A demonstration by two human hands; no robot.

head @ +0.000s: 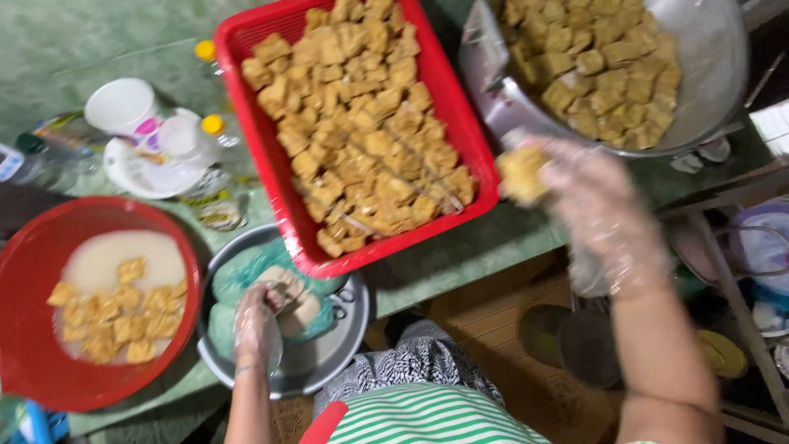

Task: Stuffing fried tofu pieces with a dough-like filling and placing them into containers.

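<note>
Nearest us, our left hand (256, 322), gloved, pinches filling in the grey metal bowl (329, 362), beside the red bowl (25, 329) of fried tofu. Farther right, our gloved right hand (604, 210) grips one tofu piece (520, 173) between the red basket (263, 156) and the large metal pan (707, 74).

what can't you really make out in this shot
Head view only:
- Right hand: motion blur smears the fingers and the tofu piece it holds.
- Left hand: it covers what it grips in the metal bowl; the green bag hides the filling.
- Big metal pan: cut off by the top edge.
- Bottles: too blurred to tell contents.
</note>
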